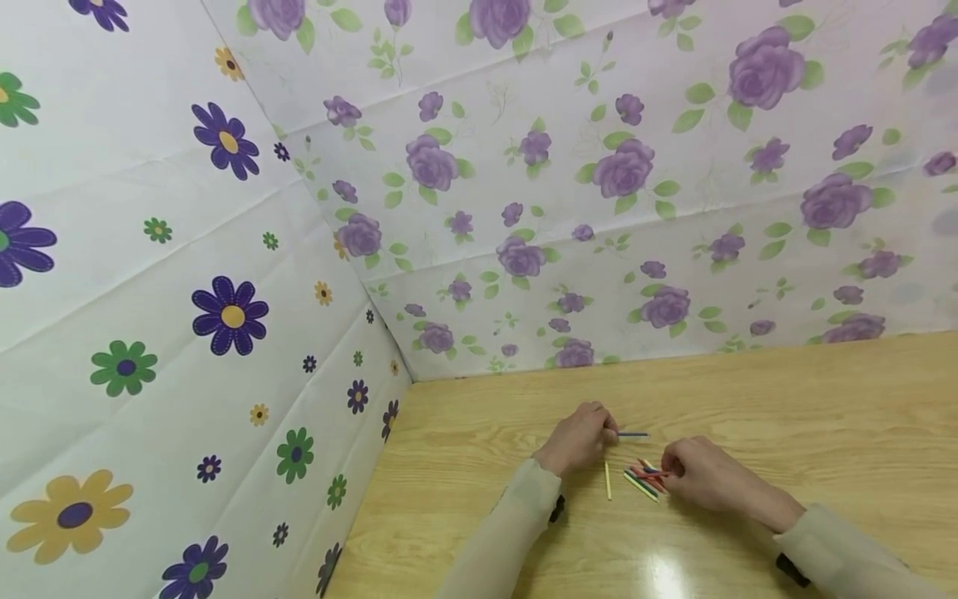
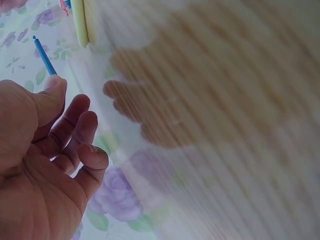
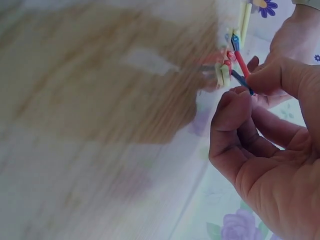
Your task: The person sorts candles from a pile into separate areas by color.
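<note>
tabletop (image 2: 225, 100) blurred, stick colours (image 1: 645, 478) tiny

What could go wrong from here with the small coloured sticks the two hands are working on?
1. The left hand pinches a blue stick only at its tip, so it could slip or pivot out.
2. The right hand picks at a loose pile of sticks; pulling one out may scatter the rest.
3. A yellow stick lies alone on the wooden table between the hands, and a sleeve could knock it away.
</note>
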Tool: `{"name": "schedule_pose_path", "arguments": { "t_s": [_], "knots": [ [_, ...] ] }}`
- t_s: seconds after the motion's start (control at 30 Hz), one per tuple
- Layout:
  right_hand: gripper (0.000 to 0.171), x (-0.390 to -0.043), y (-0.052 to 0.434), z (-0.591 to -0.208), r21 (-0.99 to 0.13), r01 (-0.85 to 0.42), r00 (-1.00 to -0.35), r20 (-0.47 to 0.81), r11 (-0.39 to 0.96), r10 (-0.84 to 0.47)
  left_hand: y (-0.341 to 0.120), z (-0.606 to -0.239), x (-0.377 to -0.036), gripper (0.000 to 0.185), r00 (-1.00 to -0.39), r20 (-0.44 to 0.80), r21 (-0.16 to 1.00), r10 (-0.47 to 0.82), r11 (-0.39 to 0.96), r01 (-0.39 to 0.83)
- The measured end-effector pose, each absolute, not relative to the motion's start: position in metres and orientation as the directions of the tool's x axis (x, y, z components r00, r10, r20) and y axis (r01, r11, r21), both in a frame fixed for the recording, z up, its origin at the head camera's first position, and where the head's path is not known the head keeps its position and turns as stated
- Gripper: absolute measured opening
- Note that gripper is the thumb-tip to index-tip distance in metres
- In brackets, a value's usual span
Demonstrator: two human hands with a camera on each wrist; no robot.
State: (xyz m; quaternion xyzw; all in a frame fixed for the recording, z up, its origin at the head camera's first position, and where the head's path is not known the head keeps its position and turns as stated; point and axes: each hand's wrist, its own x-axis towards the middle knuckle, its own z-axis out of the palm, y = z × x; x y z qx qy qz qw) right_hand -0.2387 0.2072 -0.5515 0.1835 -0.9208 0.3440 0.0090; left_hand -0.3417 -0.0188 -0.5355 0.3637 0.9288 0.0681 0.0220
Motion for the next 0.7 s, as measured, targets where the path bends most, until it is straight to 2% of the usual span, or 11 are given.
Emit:
{"name": "schedule_pose_path", "arguments": {
  "t_s": [0.5,0.7],
  "knots": [
    [0.015,-0.238,0.217,-0.545,-0.703,-0.322,-0.929,0.105,0.635,-0.355,-0.022,-0.535,-0.345,0.02,-0.752,0.007,0.21,0.659,0.734,0.646],
    [0.014,-0.239,0.219,-0.54,-0.705,-0.326,-0.933,0.131,0.63,-0.335,-0.023,-0.534,-0.346,0.017,-0.761,0.01,0.235,0.649,0.738,0.632]
  ]
}}
